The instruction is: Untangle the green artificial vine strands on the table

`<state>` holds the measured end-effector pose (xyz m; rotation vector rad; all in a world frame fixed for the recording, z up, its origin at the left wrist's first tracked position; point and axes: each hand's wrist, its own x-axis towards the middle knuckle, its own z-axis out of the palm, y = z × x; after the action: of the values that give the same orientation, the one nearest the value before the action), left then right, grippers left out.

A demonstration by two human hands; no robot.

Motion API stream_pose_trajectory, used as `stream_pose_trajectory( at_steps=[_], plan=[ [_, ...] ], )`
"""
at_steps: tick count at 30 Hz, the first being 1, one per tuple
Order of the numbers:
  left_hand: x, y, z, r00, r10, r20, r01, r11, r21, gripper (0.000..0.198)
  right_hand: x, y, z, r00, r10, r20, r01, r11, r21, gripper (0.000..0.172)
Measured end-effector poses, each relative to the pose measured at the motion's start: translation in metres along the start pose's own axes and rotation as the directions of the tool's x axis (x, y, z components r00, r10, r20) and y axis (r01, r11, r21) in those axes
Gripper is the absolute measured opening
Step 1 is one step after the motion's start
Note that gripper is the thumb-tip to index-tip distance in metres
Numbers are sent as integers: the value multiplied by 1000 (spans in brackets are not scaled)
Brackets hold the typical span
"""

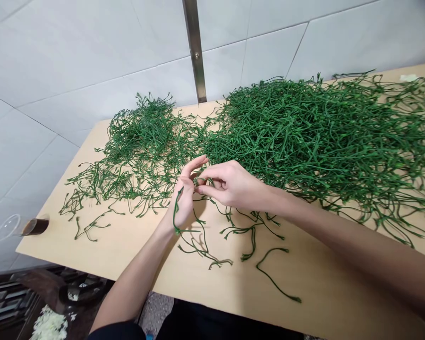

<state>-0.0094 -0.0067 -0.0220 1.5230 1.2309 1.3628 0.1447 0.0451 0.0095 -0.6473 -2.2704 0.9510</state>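
Observation:
My left hand [184,198] is raised above the table, palm turned inward, its thumb and a finger closed around a thin green plastic flower stem [176,212] that hangs down along the wrist. Close against it, my right hand [223,184] pinches with thumb and forefinger at the same spot; a bit of green shows between the fingertips, mostly hidden. Below both hands several loose stems with branched tips lie on the wood-coloured table [205,288], among them a single curved stem [276,278] to the right.
A large heap of green stems [297,127] covers the back right, and a smaller heap [141,127] lies at the back left. A clear cup of dark liquid [35,226] is at the left edge. White petals [49,325] sit lower left. Behind stands a tiled wall [92,52].

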Motion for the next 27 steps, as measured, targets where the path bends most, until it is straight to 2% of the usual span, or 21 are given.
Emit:
stream_pose_trajectory(
  at_steps=[2,5,7,9,13,16,20,22,27],
  plan=[
    [1,1,-2,999,31,-29,-29,997,67,59,0,0,-3,999,2,-48,-1,1000,5,20],
    [3,2,-5,990,52,-134,-31,987,156,36,1,1,-9,992,-1,-127,3,1000,13,16],
    [5,2,-7,976,43,-215,-14,991,133,28,1,2,-12,992,2,-130,-1,1000,3,16],
    [5,1,-7,966,34,-257,-12,996,85,28,1,2,-14,995,15,-94,-15,1000,1,17],
    [6,2,-8,971,25,-237,-11,998,60,30,1,3,-15,997,48,-60,-48,999,0,16],
    [7,4,-8,977,-7,-212,5,1000,-11,29,1,4,-16,994,6,-110,-7,1000,-4,15],
    [6,5,-8,985,-55,-166,43,996,-73,37,0,7,-16,981,-57,-187,50,998,-42,15],
    [7,6,-8,987,-66,-150,59,997,-50,34,0,9,-17,977,-68,-203,56,996,-62,14],
    [8,5,-9,992,-49,-113,59,994,88,24,0,11,-18,982,-98,-159,75,987,-141,15]
  ],
)
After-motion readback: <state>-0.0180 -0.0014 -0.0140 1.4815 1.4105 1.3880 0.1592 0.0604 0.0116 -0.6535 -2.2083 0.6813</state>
